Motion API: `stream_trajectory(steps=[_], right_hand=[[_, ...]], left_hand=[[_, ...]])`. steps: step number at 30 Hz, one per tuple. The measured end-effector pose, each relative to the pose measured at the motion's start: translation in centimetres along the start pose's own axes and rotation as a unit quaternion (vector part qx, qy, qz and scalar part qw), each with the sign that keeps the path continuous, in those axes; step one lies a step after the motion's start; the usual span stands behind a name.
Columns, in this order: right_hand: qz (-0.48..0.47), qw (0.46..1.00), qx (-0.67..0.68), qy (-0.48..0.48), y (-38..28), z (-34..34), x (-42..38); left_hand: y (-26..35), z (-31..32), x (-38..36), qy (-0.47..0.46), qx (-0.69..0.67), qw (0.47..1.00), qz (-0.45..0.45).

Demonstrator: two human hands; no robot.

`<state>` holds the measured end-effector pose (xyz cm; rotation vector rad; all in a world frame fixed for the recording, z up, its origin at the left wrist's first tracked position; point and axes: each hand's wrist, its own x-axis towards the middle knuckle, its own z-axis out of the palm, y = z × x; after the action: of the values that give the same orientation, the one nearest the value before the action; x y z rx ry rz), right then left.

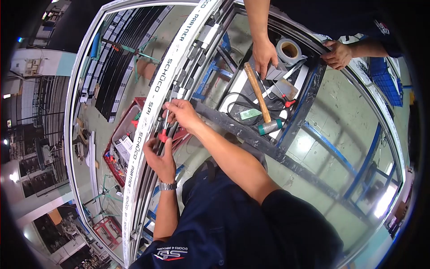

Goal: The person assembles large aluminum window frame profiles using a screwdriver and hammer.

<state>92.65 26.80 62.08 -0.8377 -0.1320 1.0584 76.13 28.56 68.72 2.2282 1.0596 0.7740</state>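
Note:
My left hand (160, 158), with a metal watch at its wrist, has its fingers closed round the red grip of a T-handle hex key (164, 135). The key's thin shaft runs up along the inner side of a white-taped window frame profile (154, 96). Higher on the same profile, my right hand (182, 114) is closed with thumb and fingers pinched at the shaft, near its upper end. The tip of the key is hidden by the fingers and the profile. Black and silver fittings (192, 54) line the profile above my hands.
A co-worker's hand (265, 56) reaches into a tool tray (286, 148); their other hand (338, 54) holds another frame bar. The tray carries a wooden-handled mallet (257, 92), a tape roll (289, 50) and another red-handled key (290, 103). Left stands a red crate (107, 157).

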Motion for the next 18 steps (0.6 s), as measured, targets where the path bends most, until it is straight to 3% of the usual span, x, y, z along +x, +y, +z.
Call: stream_trajectory(steps=[1, 2, 4, 5, 8, 9, 13, 15, 18], right_hand=[[-0.001, 1.000, 0.005, -0.005, 0.1, -0.1, 0.0], [-0.002, 1.000, 0.009, -0.009, 0.2, -0.1, -0.1], [0.003, 0.999, 0.034, -0.017, 0.3, -0.2, 0.0], [0.005, 0.999, 0.046, -0.023, 0.3, -0.2, 0.1], [-0.010, 0.997, 0.070, -0.030, 1.0, -0.6, 0.2], [-0.010, 0.998, 0.063, -0.028, 1.0, -0.8, 0.2], [-0.017, 0.999, 0.041, -0.026, 1.0, -1.6, -0.1], [-0.019, 0.999, 0.031, -0.020, 0.9, -1.8, -0.1], [-0.008, 1.000, 0.000, -0.017, 0.1, -1.6, -0.5]], left_hand=[[-0.6, -0.1, -0.4, 0.010, -0.056, 0.995, -0.077], [-1.2, -0.5, -0.1, -0.068, -0.157, 0.964, -0.204], [-2.0, -1.4, 0.5, -0.211, -0.340, 0.805, -0.438], [-1.8, -1.1, 0.3, -0.219, -0.411, 0.751, -0.468], [-0.6, 0.0, 0.4, -0.154, -0.465, 0.771, -0.406], [-0.4, 0.1, 0.5, -0.142, -0.481, 0.756, -0.421], [0.8, 1.3, -0.7, -0.114, -0.352, 0.875, -0.312], [0.0, 1.7, -0.6, -0.110, -0.278, 0.930, -0.214], [0.1, 1.3, -0.3, -0.094, -0.161, 0.976, -0.109]])
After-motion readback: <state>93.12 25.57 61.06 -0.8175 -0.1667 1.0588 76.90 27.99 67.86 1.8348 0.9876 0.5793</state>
